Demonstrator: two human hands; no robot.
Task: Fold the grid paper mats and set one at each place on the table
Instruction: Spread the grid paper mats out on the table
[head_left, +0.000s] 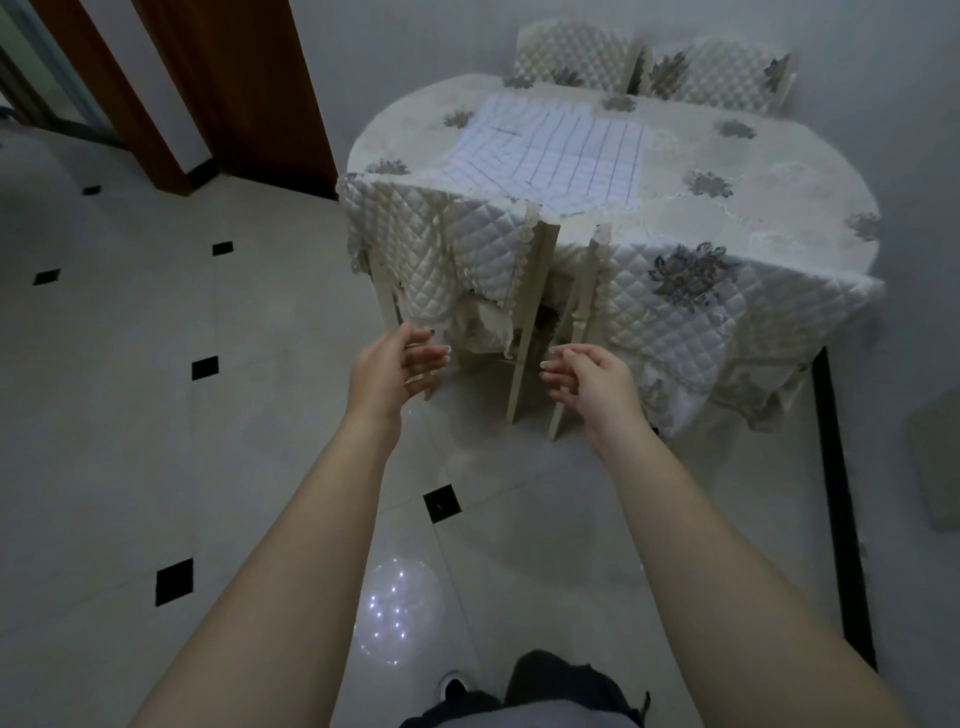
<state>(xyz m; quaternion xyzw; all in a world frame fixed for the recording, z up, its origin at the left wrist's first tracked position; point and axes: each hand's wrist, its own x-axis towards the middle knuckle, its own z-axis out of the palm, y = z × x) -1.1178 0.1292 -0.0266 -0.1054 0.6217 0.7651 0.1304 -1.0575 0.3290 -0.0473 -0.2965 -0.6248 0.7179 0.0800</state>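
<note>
Table (779, 171), four chairs (431, 249), grid paper (561, 150)

One table (769, 171), four covered chairs (431, 244) (691, 312) (566, 60) (727, 73), two hands (387, 371) (592, 382), and overlapping grid paper mats (561, 150), number unclear

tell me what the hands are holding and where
Nothing: the left hand and right hand are both empty; the grid paper lies on the table.

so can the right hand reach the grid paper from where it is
Probably not yet: the right hand hangs low before the covered chairs, whose backs stand between it and the grid paper on the table.
</note>
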